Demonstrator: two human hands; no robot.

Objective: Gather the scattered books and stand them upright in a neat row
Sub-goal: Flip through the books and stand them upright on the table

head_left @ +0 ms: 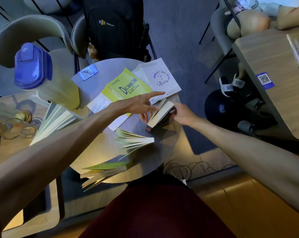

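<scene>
A dark-covered book (159, 115) stands tilted on the round grey table (100, 148). My right hand (183, 115) grips its far side. My left hand (141, 104) hovers above its pages with fingers spread, holding nothing. A yellow-green book (126, 88) lies flat behind it, and a white book (160, 78) lies flat to its right. Three more books stand upright with pages fanned: one in the middle (133, 140), a green-covered one (104, 172) at the near edge, one (54, 121) at the left.
A blue-lidded water bottle (42, 78) stands close at the left, with glassware (16, 124) below it. A black backpack (114, 26) sits on a chair behind the table. Another person's legs (248, 24) and a wooden table (274, 79) are at the right. Cables (188, 167) lie on the floor.
</scene>
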